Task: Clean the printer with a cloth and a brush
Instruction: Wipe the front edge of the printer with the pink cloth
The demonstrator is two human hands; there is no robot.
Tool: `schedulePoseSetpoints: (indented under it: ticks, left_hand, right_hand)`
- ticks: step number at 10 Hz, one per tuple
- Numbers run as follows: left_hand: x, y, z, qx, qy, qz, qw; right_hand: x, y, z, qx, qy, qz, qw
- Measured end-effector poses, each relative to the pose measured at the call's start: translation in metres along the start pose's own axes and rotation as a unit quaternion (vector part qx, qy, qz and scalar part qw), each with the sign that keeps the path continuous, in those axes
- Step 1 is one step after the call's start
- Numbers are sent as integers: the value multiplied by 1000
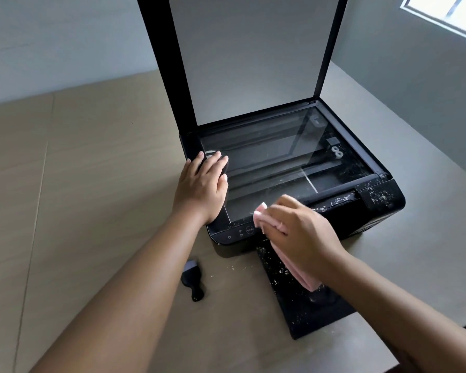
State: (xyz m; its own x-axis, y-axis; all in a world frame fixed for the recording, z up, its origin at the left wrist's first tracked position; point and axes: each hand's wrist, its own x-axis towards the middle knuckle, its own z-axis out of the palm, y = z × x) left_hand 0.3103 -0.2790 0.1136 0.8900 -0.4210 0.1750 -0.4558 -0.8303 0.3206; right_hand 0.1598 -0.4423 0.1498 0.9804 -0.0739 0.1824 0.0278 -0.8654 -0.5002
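Note:
A black printer (382, 196) stands on the table with its scanner lid (253, 57) raised upright. The scanner glass (277, 160) is exposed. Pale crumbs and dust speckle the printer's right front edge and its extended front tray (301, 305). My left hand (202, 187) lies flat on the printer's left edge, fingers spread, holding nothing. My right hand (299, 232) grips a folded pink cloth (261, 218) pressed against the front edge of the glass, with the cloth's tail hanging below the wrist. A small black brush (193, 279) lies on the table in front of the printer's left corner.
The beige table (92, 211) extends far to the left and front. A few crumbs lie on it near the tray. Grey walls stand behind and to the right, with a window (447, 14) at the top right.

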Motion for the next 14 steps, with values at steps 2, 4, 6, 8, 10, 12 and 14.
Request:
schedulePoseSetpoints:
  ticks: [2, 4, 6, 8, 10, 12, 14]
  left_hand:
    - [-1, 0, -1, 0, -1, 1, 1000]
    - [0, 0, 0, -4, 3, 3, 1000]
    - [0, -1, 0, -3, 1, 0, 1000]
    - [-1, -2, 1, -5, 5, -1, 1000]
    - [2, -2, 1, 0, 1, 0, 1000]
    - [1, -1, 0, 1, -2, -3, 1000]
    - [1, -1, 0, 4, -3, -3, 1000]
  right_hand:
    - [22, -5, 2, -8, -56, -13, 998]
    - [26, -3, -5, -6, -51, 0, 999]
    - [10, 2, -7, -31, -5, 4, 1000]
    - [-16, -9, 5, 16, -46, -52, 997]
    - [-17, 12, -9, 169, 104, 85, 976]
    - [-14, 39, -19, 28, 103, 91, 990]
    - [-32, 29, -9, 16, 5, -25, 1000]
